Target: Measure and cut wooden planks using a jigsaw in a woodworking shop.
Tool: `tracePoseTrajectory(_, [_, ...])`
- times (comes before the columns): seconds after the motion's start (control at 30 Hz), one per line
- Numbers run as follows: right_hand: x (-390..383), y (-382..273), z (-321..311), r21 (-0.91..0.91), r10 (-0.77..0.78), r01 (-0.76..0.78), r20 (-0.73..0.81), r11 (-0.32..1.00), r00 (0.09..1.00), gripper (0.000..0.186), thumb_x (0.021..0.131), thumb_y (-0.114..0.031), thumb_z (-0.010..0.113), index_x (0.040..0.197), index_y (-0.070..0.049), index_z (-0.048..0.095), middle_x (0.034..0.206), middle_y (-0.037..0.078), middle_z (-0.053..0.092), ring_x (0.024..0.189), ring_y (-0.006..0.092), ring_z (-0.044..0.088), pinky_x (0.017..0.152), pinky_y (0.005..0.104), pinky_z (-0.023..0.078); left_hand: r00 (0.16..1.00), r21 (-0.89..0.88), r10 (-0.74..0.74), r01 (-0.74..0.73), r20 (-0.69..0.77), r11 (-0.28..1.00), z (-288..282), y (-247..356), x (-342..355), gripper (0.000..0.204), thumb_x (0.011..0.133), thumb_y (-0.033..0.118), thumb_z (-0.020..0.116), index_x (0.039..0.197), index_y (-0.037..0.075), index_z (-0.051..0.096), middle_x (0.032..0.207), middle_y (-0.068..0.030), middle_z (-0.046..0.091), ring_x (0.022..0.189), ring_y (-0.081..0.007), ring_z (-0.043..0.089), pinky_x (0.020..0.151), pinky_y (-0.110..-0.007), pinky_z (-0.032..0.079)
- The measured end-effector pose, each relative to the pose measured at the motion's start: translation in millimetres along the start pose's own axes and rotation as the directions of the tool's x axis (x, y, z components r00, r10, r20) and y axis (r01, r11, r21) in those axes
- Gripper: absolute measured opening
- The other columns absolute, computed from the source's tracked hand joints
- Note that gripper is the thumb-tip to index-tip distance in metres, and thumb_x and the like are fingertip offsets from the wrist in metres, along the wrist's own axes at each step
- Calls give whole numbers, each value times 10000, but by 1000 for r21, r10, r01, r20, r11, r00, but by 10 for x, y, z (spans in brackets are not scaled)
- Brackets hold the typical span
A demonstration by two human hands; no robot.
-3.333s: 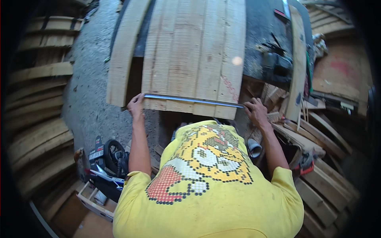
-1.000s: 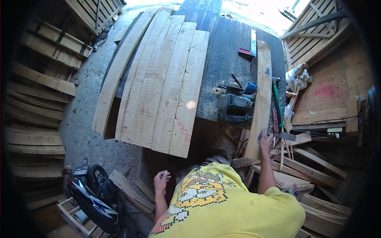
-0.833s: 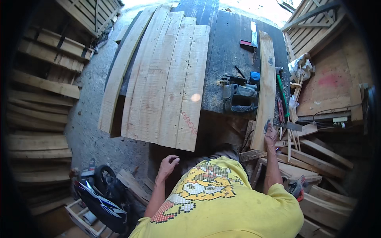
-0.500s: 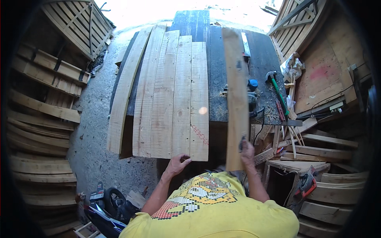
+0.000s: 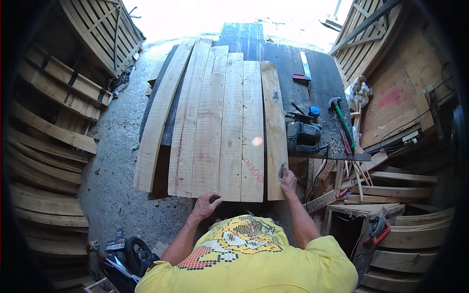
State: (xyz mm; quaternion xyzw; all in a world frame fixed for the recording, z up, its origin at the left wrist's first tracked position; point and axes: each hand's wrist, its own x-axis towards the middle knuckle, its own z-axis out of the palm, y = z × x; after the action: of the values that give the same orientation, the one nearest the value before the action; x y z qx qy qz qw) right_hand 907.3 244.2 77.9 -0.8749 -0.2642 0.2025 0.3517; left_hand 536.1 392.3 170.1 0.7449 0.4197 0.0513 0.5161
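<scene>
A loose wooden board (image 5: 275, 132) with dark knots lies lengthwise at the right of a row of pale boards (image 5: 210, 127), a narrow dark gap between them. My right hand (image 5: 288, 183) grips its near end by the right edge, next to a dark knot. At the near ends of the row, my left hand (image 5: 207, 205) rests with fingers loosely curled, thumb and forefinger apart, holding nothing. Red marks (image 5: 253, 169) show on the rightmost board of the row. Further left lies another long board (image 5: 161, 117), set at a slant.
The dark tabletop (image 5: 288, 63) carries a power tool (image 5: 304, 134), a green-handled hammer (image 5: 342, 119), a try square (image 5: 305, 68) and wood shavings. Timber stacks (image 5: 51, 205) line the left side. Offcuts and a red tool (image 5: 378, 228) sit at right; a motorbike (image 5: 128, 256) stands lower left.
The board in my right hand has come down and left, from raised over the power tool to lying alongside the row. The power tool and square now show. My left hand has barely moved.
</scene>
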Motion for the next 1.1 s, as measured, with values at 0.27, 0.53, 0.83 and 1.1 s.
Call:
tracePoseTrajectory(0.27, [-179, 18, 157, 22, 19, -20, 64, 1000, 998, 648, 1069, -576, 420, 1068, 42, 614, 992, 352, 678, 1015, 561, 637, 800, 594, 499, 888, 270, 444, -459, 120, 846, 972, 584, 493, 739, 864, 408, 789, 1465, 76, 517, 1530, -181, 503, 1416, -329, 486, 1170, -467, 392])
tracePoseTrajectory(0.53, [3, -22, -151, -2, -17, 18, 327, 1000, 945, 604, 1087, -534, 407, 1073, 36, 606, 1052, 351, 671, 1040, 556, 626, 835, 592, 511, 829, 664, 443, -546, 341, 511, 1586, 627, 829, 1110, 797, 576, 714, 1612, -10, 241, 1713, -155, 208, 1596, -293, 172, 1288, -506, 143])
tracePoseTrajectory(0.83, [1598, -679, -1301, 30, -603, 604, 122, 797, 789, 176, 975, -150, 636, 924, 7, 697, 877, 234, 679, 841, 448, 657, 731, 488, 522, 914, 622, 344, -399, 215, 674, 1619, 904, 848, 1163, 841, 657, 703, 1609, -53, 195, 1700, -242, 168, 1590, -370, 145, 1287, -519, 141])
tracePoseTrajectory(1.1, [3794, -993, -1015, -528, -443, 595, 397, 606, 804, 251, 903, -197, 704, 1022, 22, 732, 1065, 266, 723, 1067, 458, 683, 892, 506, 562, 862, 459, 197, 46, -468, 887, 2146, 1497, 1957, 1305, 769, 748, 710, 1581, -127, 182, 1670, -345, 132, 1587, -442, 67, 1268, -601, 67])
